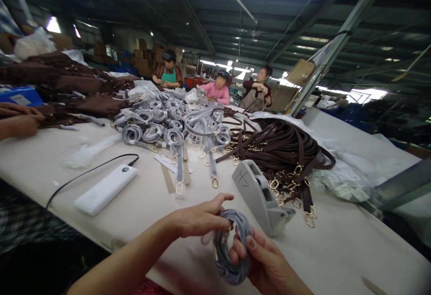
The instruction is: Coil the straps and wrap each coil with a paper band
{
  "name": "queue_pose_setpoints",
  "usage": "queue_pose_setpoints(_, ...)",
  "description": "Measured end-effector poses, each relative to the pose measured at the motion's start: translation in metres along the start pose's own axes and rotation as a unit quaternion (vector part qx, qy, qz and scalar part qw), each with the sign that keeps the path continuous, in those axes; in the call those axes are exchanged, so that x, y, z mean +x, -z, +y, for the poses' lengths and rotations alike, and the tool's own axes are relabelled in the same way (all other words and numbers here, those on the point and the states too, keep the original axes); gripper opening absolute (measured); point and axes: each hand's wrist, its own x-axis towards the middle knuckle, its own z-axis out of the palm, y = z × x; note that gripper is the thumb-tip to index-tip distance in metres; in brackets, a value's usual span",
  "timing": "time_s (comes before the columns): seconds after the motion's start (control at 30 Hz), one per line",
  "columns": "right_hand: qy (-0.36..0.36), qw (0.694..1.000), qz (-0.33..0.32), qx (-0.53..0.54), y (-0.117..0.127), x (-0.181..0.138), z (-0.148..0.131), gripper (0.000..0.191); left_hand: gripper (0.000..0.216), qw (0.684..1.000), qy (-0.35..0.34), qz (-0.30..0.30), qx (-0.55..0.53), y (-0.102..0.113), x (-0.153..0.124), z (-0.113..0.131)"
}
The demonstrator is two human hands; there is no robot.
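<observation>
A coiled strap (pixel 240 227) in cloudy plastic wrap is held up over the near edge of the table. My right hand (pixel 264 257) grips its right side, with fingers through the middle and the thumb on the outside. My left hand (pixel 198 217) is at the coil's upper left, its fingertips over the rim and one finger stretched out above. Part of the left grip is hidden behind the coil. Just beyond my hands stands a grey tape dispenser (pixel 249 187), marked with handwriting.
Many wrapped coils (pixel 153 115) are heaped mid-table. Dark brown straps (pixel 286 147) with gold clasps are piled at right. A white power bank (pixel 107 189) with a black cable lies at left. Another person's hands (pixel 20 120) are at the left edge; three people work across the table.
</observation>
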Motion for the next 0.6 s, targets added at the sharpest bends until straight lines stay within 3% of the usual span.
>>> queue_pose_setpoints(0.07,0.016,1.0,-0.004,-0.021,0.002,0.002,0.001,0.033,0.07,0.996,-0.061,0.063,0.028,0.003,-0.005,0.003)
queue_pose_setpoints(0.1,0.029,0.999,-0.009,-0.037,0.004,0.003,0.002,0.033,0.063,0.985,-0.099,0.128,0.056,0.004,-0.009,0.005)
queue_pose_setpoints(0.17,0.066,0.992,-0.027,-0.101,0.008,0.004,0.002,0.033,0.037,0.946,-0.149,0.263,0.118,0.002,-0.019,0.008)
queue_pose_setpoints(0.2,0.086,0.984,-0.035,-0.149,0.01,0.005,0.002,0.034,0.026,0.931,-0.155,0.3,0.136,0.0,-0.024,0.009)
queue_pose_setpoints(0.23,0.107,0.972,-0.037,-0.206,0.012,0.006,0.001,0.035,0.022,0.932,-0.154,0.297,0.141,-0.003,-0.029,0.009)
queue_pose_setpoints(0.37,0.157,0.883,-0.042,-0.44,0.019,0.013,0.0,0.03,0.05,0.971,-0.179,0.135,0.078,-0.02,-0.041,-0.011)
queue_pose_setpoints(0.5,0.193,0.774,-0.077,-0.599,0.04,0.037,0.019,0.047,0.058,0.958,-0.19,0.207,-0.059,-0.039,-0.036,-0.053)
queue_pose_setpoints(0.6,0.254,0.7,-0.083,-0.663,0.053,0.062,0.047,0.048,0.063,0.917,-0.184,0.253,-0.247,-0.05,-0.026,-0.083)
